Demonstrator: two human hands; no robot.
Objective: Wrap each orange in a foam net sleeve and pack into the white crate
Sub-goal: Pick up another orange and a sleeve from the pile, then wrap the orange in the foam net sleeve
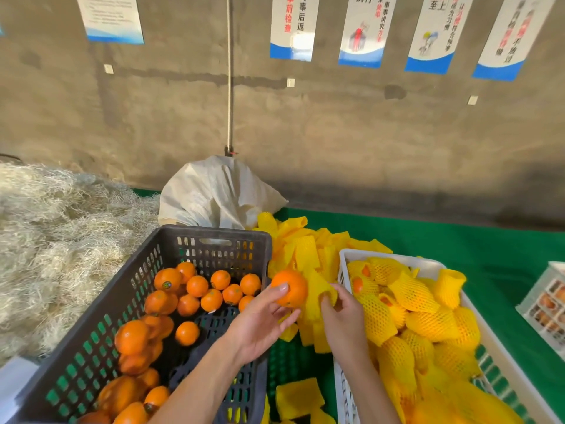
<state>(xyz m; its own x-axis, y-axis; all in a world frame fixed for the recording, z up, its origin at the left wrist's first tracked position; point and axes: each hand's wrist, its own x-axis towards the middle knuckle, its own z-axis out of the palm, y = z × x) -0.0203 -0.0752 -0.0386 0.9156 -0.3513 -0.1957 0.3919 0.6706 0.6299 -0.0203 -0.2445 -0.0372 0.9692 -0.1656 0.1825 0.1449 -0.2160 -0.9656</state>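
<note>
My left hand point(260, 324) holds a bare orange point(290, 287) between thumb and fingers, just right of the dark crate's rim. My right hand point(342, 319) pinches a yellow foam net sleeve point(318, 290) right beside that orange, with the sleeve's mouth toward it. The dark crate point(214, 243) on the left holds several loose oranges point(195, 289). On the right, the white crate point(391, 255) is filled with several oranges wrapped in yellow sleeves point(428, 322).
A heap of loose yellow sleeves point(305, 243) lies between the crates on the green table cover point(458, 240). A white sack point(214, 194) stands behind it. Pale straw-like fibre point(55, 228) is piled at left. Another white crate point(547, 301) sits at the far right.
</note>
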